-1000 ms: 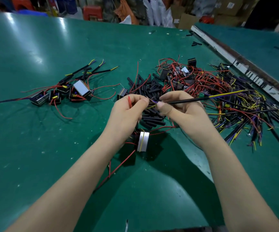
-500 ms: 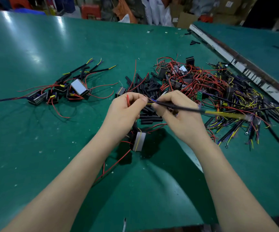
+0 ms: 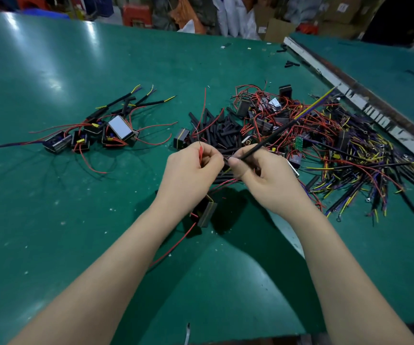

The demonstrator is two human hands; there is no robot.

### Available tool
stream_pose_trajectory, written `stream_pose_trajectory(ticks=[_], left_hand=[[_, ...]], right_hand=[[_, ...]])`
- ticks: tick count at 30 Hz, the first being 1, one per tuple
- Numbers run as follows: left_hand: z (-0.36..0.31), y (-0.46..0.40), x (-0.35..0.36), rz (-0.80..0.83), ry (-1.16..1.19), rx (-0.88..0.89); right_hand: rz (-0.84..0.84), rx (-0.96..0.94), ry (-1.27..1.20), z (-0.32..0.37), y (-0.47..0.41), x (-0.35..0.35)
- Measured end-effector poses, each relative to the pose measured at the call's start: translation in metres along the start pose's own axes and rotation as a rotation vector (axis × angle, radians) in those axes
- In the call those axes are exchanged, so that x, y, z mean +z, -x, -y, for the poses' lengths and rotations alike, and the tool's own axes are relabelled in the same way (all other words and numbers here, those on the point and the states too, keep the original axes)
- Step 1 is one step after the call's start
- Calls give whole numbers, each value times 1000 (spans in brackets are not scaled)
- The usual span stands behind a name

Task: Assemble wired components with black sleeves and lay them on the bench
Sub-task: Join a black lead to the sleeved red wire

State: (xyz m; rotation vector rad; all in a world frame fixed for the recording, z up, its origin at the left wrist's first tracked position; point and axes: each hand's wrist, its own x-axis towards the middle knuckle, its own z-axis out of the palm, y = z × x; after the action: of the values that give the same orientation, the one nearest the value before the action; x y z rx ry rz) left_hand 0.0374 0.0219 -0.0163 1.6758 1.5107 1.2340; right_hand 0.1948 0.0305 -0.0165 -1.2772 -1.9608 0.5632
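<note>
My left hand (image 3: 188, 175) pinches the red wire (image 3: 201, 151) of a small black component (image 3: 207, 212), which hangs below my wrist just above the green bench (image 3: 76, 220). My right hand (image 3: 263, 178) pinches a black-sleeved wire (image 3: 275, 133) with a yellow and purple end that points up and to the right. Both hands meet fingertip to fingertip over a pile of loose black sleeves (image 3: 223, 131). The joint between the two wires is hidden by my fingers.
Several finished components with sleeved wires (image 3: 101, 130) lie at the left. A tangle of red-wired components (image 3: 270, 113) and a heap of yellow and purple wires (image 3: 365, 165) cover the right. A metal rail (image 3: 365, 100) bounds the bench at the far right.
The sleeved wire in my right hand has swung from pointing right and slightly down to pointing up and right. Both hands stay together over the sleeve pile.
</note>
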Motion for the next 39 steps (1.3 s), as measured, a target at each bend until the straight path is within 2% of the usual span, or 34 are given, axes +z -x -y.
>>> stream_pose_trajectory(ticks=[3,5,9,11,15,17,20,27,30,35,39], left_hand=[[0,0,3,13,-91,-43],[-2,-1,2,41,-125,-27],[-3,-3,-4,105,-41,5],[-3,-4,-4,145,134,-62],[-8,-3,-2,254,593,-218],[-10,-3,-2,298,662,-213],[-12,-1,-1,241,629,-193],[-11,5,5,76,424,-137],[-10,6,9,67,303,-77],[-12,2,5,138,537,-210],[-14,2,2,329,674,-346]], right_hand=[[-80,-230,176,2,1,1],[-150,-337,175,3,2,4],[-108,-85,-91,8,1,7],[-81,-36,-262,10,0,3],[-136,40,-449,14,0,-3],[-131,141,-634,17,0,-2],[-83,256,-808,18,-1,-4],[-11,317,-667,14,-1,-1],[-25,332,-625,13,-1,-1],[-37,139,-618,16,2,-6],[-127,-79,-436,10,1,-13]])
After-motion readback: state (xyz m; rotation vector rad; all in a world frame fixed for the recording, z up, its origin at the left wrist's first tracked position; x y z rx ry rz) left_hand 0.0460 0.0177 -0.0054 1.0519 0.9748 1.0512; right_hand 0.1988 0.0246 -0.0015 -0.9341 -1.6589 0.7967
